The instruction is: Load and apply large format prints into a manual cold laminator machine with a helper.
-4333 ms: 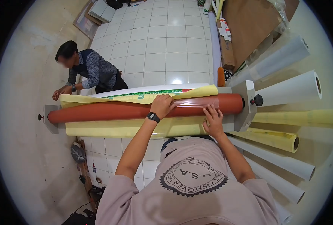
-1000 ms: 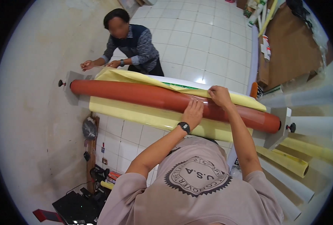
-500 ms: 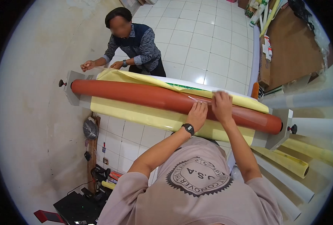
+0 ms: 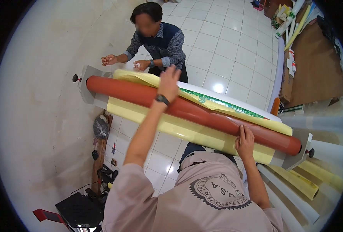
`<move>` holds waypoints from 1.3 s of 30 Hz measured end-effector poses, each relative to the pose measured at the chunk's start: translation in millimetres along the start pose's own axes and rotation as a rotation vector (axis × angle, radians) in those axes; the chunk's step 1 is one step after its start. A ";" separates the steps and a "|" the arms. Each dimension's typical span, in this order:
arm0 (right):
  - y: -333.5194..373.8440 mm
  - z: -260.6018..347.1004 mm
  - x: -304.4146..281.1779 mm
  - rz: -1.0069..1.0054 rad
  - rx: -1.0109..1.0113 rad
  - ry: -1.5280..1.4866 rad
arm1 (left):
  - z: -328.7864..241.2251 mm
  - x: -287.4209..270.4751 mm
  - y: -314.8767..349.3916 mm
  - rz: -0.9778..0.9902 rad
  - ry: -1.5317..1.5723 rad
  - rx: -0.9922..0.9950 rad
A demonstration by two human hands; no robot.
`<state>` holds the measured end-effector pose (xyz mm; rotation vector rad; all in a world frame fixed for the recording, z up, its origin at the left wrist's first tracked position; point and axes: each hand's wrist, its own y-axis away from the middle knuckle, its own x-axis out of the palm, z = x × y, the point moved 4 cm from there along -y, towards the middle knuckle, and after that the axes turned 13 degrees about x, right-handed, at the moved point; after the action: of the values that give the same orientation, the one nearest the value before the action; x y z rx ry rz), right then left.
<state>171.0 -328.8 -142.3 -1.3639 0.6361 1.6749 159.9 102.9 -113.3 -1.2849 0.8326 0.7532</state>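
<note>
A long red-brown roller (image 4: 202,114) lies across the front of me. Clear film covers part of it, its edge and creases showing near my right hand. My right hand (image 4: 245,140) rests on the roller's near side right of the middle, fingers extended against the film. Left of the middle, my left hand (image 4: 169,84), with a black watch, reaches across the roller; its fingers are stretched out and a little blurred. Beneath those fingers runs a loose yellow backing sheet (image 4: 136,77) along the far side. Behind it shows a white sheet with a green printed band (image 4: 233,108).
A co-worker (image 4: 158,44) stands across the roller at its left end, both hands raised near it. Grey end brackets with black knobs (image 4: 310,153) hold the roller. Rolls of material (image 4: 295,181) lean at the right. Dark electronic equipment (image 4: 78,210) stands lower left.
My left hand has moved left and away over the roller to the yellow sheet. My right hand has come back onto the roller's near side. The whole view has shifted somewhat.
</note>
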 end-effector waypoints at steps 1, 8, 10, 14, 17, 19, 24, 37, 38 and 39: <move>2.0 -0.7 0.7 0.008 0.003 0.023 | 26.9 -13.0 -2.1 0.033 -0.096 0.059; 1.1 -2.4 1.1 0.060 0.078 0.021 | 88.3 -15.4 31.8 0.622 0.340 0.015; 1.5 0.0 -0.1 0.066 0.093 0.023 | 89.7 -11.2 33.7 0.511 0.209 0.119; 2.3 5.4 0.0 0.076 0.103 0.030 | 88.3 -11.9 40.1 0.460 0.206 0.057; 4.9 1.9 3.3 0.083 0.117 0.029 | 92.7 -13.6 38.3 0.361 0.149 0.045; 5.5 0.8 3.5 0.074 0.105 0.028 | 93.9 -5.7 33.7 0.429 0.151 0.125; 5.5 2.8 3.8 0.075 0.117 0.038 | 92.7 -13.2 43.8 0.390 0.109 0.114; -0.4 8.6 0.6 0.063 0.117 0.019 | 85.1 -32.3 93.8 0.343 0.306 0.089; 0.4 6.7 1.3 0.061 0.122 0.020 | 84.3 -33.0 96.0 0.348 0.303 0.080; 1.5 4.0 2.3 0.052 0.102 0.034 | 83.0 -31.9 97.1 0.348 0.305 0.084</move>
<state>167.5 -325.6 -143.6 -1.3155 0.7719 1.6405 69.6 197.7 -127.4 -1.2103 1.3449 0.7948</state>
